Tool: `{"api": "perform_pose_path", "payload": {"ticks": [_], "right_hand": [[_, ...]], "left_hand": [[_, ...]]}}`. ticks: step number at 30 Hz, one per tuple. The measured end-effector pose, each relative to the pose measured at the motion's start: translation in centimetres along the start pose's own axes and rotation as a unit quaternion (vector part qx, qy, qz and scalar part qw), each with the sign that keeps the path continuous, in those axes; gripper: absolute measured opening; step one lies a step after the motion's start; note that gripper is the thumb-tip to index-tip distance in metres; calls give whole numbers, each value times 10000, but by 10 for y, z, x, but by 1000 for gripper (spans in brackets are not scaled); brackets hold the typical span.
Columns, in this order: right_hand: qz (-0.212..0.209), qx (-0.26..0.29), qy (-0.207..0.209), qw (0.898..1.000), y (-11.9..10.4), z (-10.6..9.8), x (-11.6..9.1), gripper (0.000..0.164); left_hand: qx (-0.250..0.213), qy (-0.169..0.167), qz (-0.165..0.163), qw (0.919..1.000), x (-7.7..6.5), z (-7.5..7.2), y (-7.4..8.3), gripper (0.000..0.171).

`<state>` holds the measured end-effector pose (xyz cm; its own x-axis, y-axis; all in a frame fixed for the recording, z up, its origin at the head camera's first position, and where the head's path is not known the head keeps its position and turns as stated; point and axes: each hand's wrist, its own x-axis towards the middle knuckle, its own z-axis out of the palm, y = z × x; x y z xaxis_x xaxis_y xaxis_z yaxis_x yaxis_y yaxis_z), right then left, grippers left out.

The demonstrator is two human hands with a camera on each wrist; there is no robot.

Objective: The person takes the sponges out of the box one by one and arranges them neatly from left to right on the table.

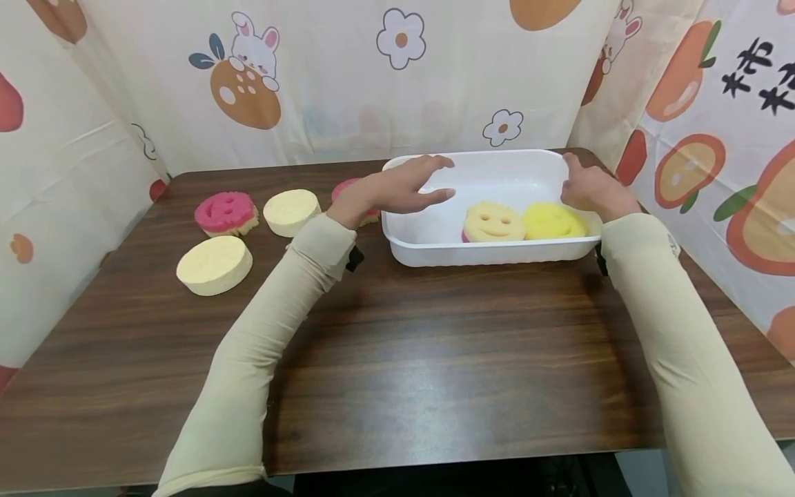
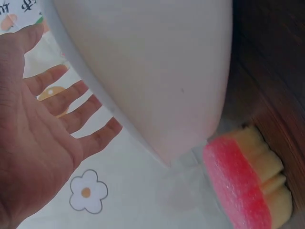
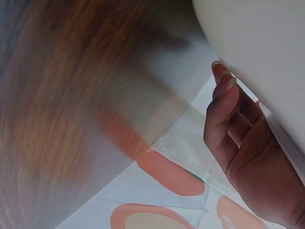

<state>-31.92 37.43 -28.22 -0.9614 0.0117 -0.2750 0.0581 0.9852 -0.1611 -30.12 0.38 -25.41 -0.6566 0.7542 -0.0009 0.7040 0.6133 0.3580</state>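
Observation:
A white plastic tray (image 1: pixel 484 255) stands at the back of the table. Inside it lie a cream smiley sponge (image 1: pixel 493 223) with a pink underside and a yellow smiley sponge (image 1: pixel 554 221), side by side. Over the tray's left end my left hand (image 1: pixel 406 186) hovers with fingers spread, holding nothing. My right hand (image 1: pixel 595 188) grips the right-end rim; its curled fingers (image 3: pixel 221 107) lie against the outer wall in the right wrist view. Beside the tray's left end sits a pink-and-cream sponge (image 2: pixel 238 183), partly hidden by my left wrist in the head view.
Left of the tray lie a pink smiley sponge (image 1: pixel 225 210) and two round cream sponges, one farther back (image 1: pixel 292 211) and one nearer (image 1: pixel 214 266). Printed curtains (image 1: pixel 348 90) enclose the back and sides of the brown wooden table (image 1: pixel 435 366).

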Motion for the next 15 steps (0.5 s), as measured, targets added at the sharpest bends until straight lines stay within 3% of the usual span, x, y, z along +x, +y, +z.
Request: {"api": "perform_pose_path", "payload": {"ticks": [15], "right_hand": [[31, -11, 2, 10000, -1, 1, 0, 77]], "left_hand": [[59, -204, 16, 9998, 17, 6, 22, 71]]}}
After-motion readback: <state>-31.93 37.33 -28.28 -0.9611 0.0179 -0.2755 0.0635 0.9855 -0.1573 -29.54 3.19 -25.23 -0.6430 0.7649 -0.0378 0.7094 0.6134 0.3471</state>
